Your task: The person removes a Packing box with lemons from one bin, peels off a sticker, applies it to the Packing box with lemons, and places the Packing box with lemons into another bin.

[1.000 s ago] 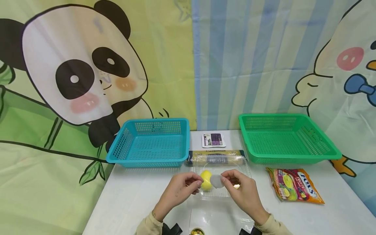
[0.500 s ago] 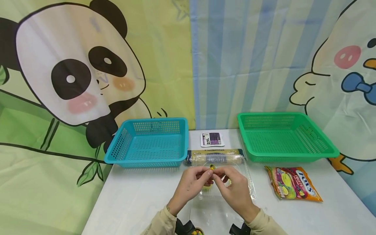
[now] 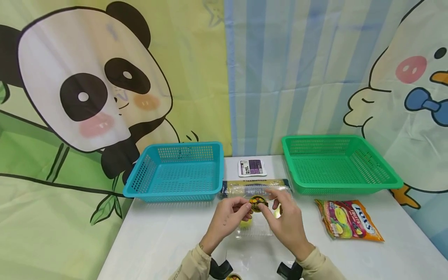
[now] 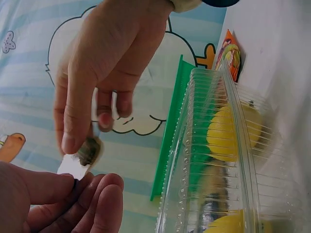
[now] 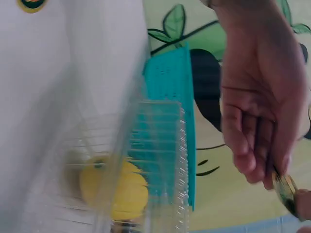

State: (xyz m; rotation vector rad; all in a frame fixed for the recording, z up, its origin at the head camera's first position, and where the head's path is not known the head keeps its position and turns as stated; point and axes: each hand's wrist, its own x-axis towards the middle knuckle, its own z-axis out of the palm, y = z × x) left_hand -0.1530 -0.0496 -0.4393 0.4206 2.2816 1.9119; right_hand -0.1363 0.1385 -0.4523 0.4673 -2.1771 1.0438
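My left hand (image 3: 229,219) pinches a round sticker (image 3: 258,203) by its left edge, its dark, gold-rimmed printed face showing in the head view. On the right part of that face rests the thumb of my right hand (image 3: 285,221), while the right index finger is lifted apart from it. A pale side of the sticker shows in the left wrist view. Behind and below the hands stands a clear plastic clamshell box (image 4: 243,179). Yellow round fruits (image 4: 233,131) are inside it, mostly hidden by the hands in the head view.
A blue basket (image 3: 175,196) stands at back left, a green one (image 3: 346,189) at back right. Between them lie a purple-white packet (image 3: 252,168) and a spaghetti pack (image 3: 245,188). A Fox's candy bag (image 3: 350,220) lies right; another round sticker (image 3: 233,277) is at the front.
The right hand held a pale round piece apart from the left hand, then both hands met. Now the left hand holds it printed face up, and the right fingers have spread.
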